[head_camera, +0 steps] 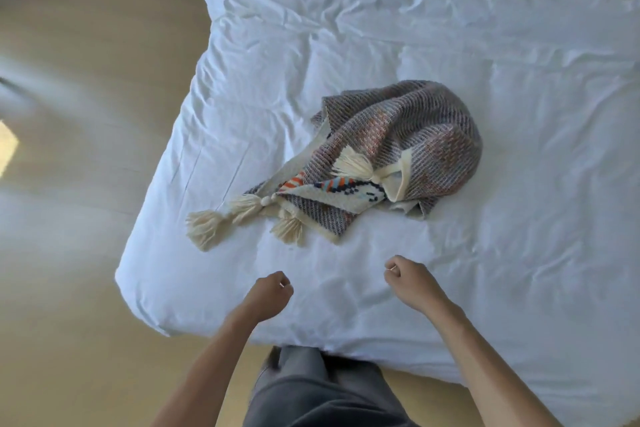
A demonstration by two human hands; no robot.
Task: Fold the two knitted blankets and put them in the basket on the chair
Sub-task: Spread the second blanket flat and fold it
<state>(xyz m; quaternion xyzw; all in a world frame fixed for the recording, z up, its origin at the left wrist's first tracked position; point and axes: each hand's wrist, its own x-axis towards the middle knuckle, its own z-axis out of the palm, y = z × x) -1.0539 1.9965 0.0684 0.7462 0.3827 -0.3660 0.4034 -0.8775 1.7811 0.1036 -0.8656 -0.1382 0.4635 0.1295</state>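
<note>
A knitted blanket (391, 153) lies crumpled in a heap on the white bed (519, 63). It is grey-striped with an orange, blue and cream pattern and cream tassels trailing toward the bed's near left corner. My left hand (268, 295) hovers over the bed's near edge, fingers curled into a loose fist, empty. My right hand (412, 283) is likewise curled shut and empty, just short of the blanket. Neither hand touches the blanket. Only one blanket shows; no basket or chair is in view.
Tan floor (86, 184) runs along the left of the bed and under my legs. The wrinkled white duvet fills the right and far side. A bright patch (7, 149) lies at the left edge.
</note>
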